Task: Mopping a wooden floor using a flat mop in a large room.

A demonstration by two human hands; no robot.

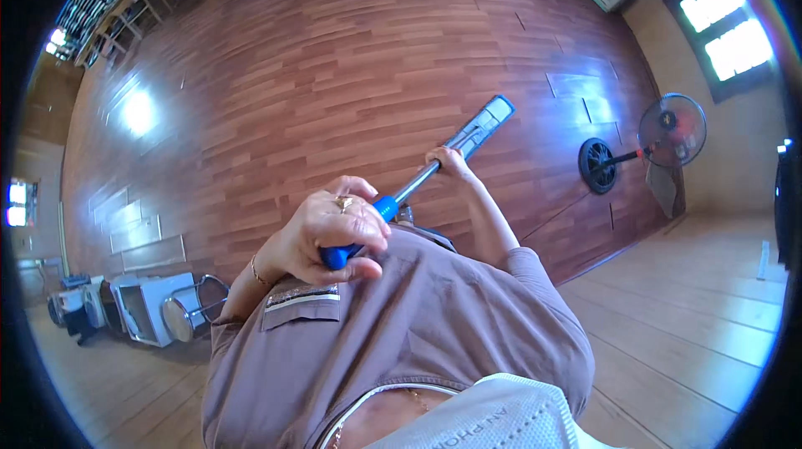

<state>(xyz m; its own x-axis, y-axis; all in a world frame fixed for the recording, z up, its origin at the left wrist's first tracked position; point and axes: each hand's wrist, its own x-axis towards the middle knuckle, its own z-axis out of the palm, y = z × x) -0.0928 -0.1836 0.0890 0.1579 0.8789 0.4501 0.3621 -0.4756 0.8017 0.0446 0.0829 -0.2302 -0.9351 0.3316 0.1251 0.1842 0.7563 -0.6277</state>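
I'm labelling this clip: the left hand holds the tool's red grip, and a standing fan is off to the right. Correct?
Not quite: the grip is blue, not red, as the head view shows. The left hand does hold it, and the standing fan is off to the right.

Only readable print I'm spotting is some grey capital lettering on the white face mask, around 5 o'clock.
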